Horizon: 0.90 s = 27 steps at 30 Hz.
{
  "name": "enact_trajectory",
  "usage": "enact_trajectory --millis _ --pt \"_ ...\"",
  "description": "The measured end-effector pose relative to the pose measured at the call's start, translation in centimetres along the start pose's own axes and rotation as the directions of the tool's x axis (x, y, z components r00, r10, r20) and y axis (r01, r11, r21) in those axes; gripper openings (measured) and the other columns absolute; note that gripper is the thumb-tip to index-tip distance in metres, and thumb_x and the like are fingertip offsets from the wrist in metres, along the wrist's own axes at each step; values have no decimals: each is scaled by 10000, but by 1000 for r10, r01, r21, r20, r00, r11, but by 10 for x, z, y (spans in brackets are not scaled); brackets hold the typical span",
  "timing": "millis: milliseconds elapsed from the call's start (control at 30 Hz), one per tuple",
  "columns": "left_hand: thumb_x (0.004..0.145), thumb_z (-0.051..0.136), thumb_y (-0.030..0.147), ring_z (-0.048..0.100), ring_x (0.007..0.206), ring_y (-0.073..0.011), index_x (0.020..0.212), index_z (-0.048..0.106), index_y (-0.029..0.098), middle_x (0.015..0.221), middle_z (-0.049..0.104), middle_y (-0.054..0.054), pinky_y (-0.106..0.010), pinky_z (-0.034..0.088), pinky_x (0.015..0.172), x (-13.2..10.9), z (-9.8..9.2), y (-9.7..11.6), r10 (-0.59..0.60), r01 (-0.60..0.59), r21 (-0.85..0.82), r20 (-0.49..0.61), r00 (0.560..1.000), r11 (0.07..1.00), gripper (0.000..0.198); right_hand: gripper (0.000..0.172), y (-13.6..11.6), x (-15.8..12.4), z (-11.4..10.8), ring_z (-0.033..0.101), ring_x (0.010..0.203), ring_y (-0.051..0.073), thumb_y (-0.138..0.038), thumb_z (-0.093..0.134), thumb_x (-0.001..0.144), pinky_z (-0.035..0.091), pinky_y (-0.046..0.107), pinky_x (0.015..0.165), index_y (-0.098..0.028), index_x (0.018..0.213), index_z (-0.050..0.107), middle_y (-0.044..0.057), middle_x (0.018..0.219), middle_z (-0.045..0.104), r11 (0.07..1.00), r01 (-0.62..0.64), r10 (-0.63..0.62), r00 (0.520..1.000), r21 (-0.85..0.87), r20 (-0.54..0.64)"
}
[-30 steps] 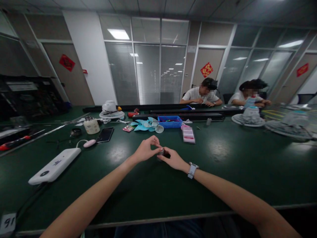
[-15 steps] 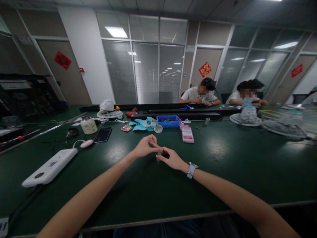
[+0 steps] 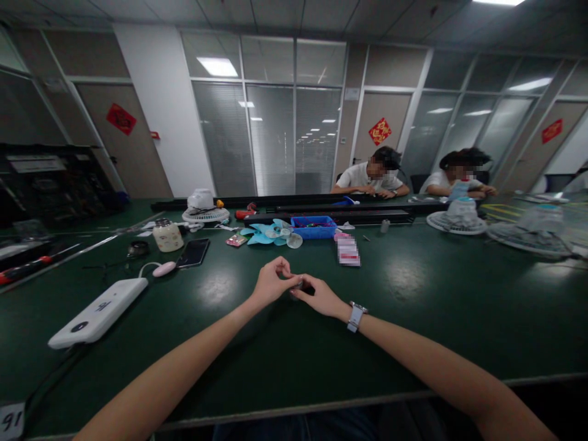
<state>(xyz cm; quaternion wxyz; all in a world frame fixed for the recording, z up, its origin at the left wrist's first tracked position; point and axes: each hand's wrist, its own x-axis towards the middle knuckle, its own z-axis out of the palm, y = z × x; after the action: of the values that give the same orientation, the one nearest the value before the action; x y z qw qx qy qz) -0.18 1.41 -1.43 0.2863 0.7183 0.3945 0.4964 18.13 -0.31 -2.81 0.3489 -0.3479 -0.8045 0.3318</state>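
Both of my hands meet over the middle of the dark green table. My left hand is curled, its fingertips pinched on a small greyish part. My right hand, with a watch on the wrist, closes its fingers on the same small part from the other side. The part is mostly hidden between the fingers, and what it is I cannot make out.
A white power bank with a cable lies at the left. Farther back are a phone, a jar, a light blue fan blade, a blue tray and small fans. Two people sit at the far side.
My hands have stayed together on the small part, the left fingers curling in a little more. The view has shifted slightly.
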Motion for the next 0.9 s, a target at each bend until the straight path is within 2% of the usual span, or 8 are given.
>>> enact_trajectory --millis 67,267,333,500,600,767,900 --pt "719 778 286 683 643 -166 770 518 192 627 664 35 -259 498 644 -2 -1 4 16 -16 43 5 1000 999 281 333 0 0 0 620 853 189 -369 631 896 484 324 767 -177 1167 607 49 981 678 1000 -1 1 1000 -4 2" --pt "783 741 297 721 801 -192 912 567 187 865 725 -23 -306 519 778 -3 -11 18 77 -85 53 127 989 995 243 252 -3 -1 -1 614 846 191 -377 636 890 485 331 764 -169 1032 625 41 955 669 1000 -12 12 1000 -21 -6" --pt "796 734 295 724 847 -207 948 577 189 871 734 -31 -326 518 823 -3 -13 19 92 -102 58 155 984 993 243 242 -4 -1 -2 615 852 191 -373 634 891 490 333 768 -171 1024 623 41 966 670 1000 -20 20 1000 -8 -2" --pt "801 741 296 701 997 -233 1137 549 188 862 766 -51 -361 515 902 -2 -16 14 64 -60 -29 214 975 998 402 269 -6 -2 -2 621 890 192 -339 640 892 493 339 802 -173 1103 611 52 1027 675 1000 -12 12 1000 21 2" --pt "795 747 303 712 952 -231 1143 534 177 843 771 -55 -360 520 878 0 -16 10 37 -25 -56 230 973 998 427 268 -7 -2 -1 625 895 195 -335 640 892 488 335 802 -170 1101 615 51 1013 678 1000 -16 16 1000 13 -6" --pt "748 779 295 720 757 -212 995 505 182 754 763 -30 -309 509 725 0 -9 9 -5 5 3 132 991 1000 386 278 -7 -2 -2 620 869 192 -340 637 895 485 326 773 -170 1113 618 48 1004 677 999 -29 29 1000 -19 2" --pt "750 767 275 712 704 -195 934 503 187 697 745 2 -288 488 693 0 -6 10 -14 13 10 104 995 1000 333 245 -8 -2 -2 621 882 191 -338 629 900 490 328 791 -177 1086 625 43 1004 676 1000 -24 24 1000 -3 7"
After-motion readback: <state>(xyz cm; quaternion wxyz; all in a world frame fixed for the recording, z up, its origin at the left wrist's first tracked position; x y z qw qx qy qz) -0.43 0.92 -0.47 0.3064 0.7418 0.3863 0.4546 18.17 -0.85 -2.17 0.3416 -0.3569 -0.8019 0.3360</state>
